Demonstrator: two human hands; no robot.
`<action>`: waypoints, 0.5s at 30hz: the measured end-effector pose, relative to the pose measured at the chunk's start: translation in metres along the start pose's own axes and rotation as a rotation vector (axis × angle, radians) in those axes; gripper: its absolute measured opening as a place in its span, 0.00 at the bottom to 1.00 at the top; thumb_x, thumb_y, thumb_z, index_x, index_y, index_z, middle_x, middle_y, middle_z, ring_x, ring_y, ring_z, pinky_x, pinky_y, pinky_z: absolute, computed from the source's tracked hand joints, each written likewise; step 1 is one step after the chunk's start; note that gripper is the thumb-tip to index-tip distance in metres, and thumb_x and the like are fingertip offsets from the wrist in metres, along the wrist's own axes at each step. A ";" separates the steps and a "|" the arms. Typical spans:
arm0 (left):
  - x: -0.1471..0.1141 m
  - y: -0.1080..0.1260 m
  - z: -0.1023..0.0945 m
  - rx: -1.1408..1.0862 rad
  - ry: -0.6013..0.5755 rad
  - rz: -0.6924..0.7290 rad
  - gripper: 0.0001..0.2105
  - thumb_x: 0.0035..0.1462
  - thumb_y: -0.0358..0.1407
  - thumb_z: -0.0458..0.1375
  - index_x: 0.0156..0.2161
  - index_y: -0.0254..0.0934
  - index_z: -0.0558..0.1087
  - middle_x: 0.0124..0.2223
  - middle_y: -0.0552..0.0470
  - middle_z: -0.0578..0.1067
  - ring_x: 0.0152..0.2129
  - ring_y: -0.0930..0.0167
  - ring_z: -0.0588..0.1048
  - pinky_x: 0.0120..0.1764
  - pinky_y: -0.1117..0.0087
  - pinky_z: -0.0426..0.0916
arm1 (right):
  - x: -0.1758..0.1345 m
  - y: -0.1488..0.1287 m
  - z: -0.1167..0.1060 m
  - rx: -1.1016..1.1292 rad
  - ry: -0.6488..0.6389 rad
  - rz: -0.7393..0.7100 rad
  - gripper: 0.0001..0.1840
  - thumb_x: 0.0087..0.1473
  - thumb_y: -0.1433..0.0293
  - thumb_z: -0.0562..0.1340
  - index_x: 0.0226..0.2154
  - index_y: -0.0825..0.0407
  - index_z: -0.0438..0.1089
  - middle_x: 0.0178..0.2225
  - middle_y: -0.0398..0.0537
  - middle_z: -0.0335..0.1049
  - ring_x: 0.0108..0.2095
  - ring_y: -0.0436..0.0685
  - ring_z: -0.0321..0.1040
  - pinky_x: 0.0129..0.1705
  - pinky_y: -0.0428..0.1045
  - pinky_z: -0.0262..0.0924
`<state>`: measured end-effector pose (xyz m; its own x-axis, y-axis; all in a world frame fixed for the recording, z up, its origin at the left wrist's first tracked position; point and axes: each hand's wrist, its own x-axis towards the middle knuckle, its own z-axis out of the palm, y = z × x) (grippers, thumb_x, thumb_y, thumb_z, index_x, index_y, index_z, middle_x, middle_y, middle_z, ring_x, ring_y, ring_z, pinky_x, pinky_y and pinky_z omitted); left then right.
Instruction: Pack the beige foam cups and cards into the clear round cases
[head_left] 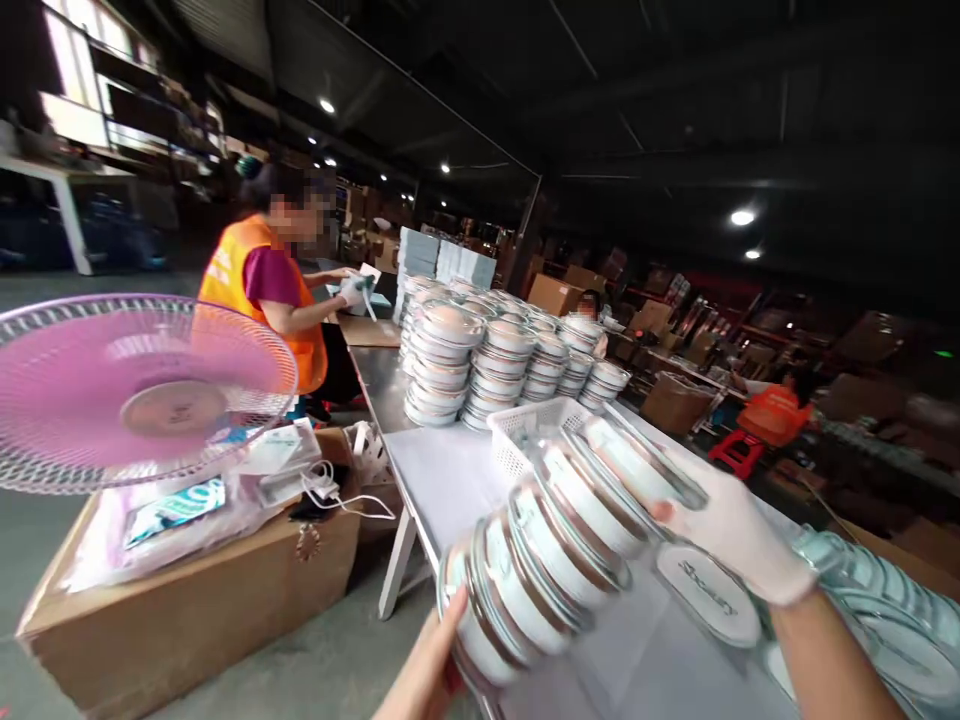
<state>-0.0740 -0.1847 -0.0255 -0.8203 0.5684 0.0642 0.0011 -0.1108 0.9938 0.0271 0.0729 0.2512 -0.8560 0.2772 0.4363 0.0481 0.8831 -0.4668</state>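
A tilted stack of round white lidded containers (536, 565), with pale bands and clear rims, is held between my two hands above the table. My left hand (431, 650), bare, is closed round its lower left end, thumb on the outer container. My right hand (724, 520), in a white glove with a bare fingertip showing, grips the upper right end. Motion blurs the stack a little. Below the right hand lies an oval white piece with dark lettering (709, 592). Several clear glass lids (892, 630) lie at the right edge.
Tall stacks of similar containers (439, 365) stand on the table (442, 460), behind a white perforated basket (514, 440). A pink fan (142, 400) and a cardboard box (210, 600) with cables are at the left. A co-worker in an orange vest (247, 270) works beyond them.
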 end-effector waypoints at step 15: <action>0.246 -0.003 -0.091 0.626 0.592 0.321 0.57 0.44 0.50 0.72 0.73 0.35 0.49 0.75 0.24 0.45 0.71 0.38 0.46 0.64 0.34 0.52 | 0.264 -0.083 0.189 -0.440 -0.192 -0.438 0.55 0.34 0.65 0.81 0.65 0.51 0.65 0.68 0.56 0.58 0.67 0.72 0.56 0.67 0.68 0.53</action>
<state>-0.3280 -0.1184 -0.0210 -0.8857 0.0575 0.4607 0.4477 0.3686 0.8147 -0.3001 0.0012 0.2592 -0.9190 -0.1803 0.3505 -0.1550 0.9829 0.0993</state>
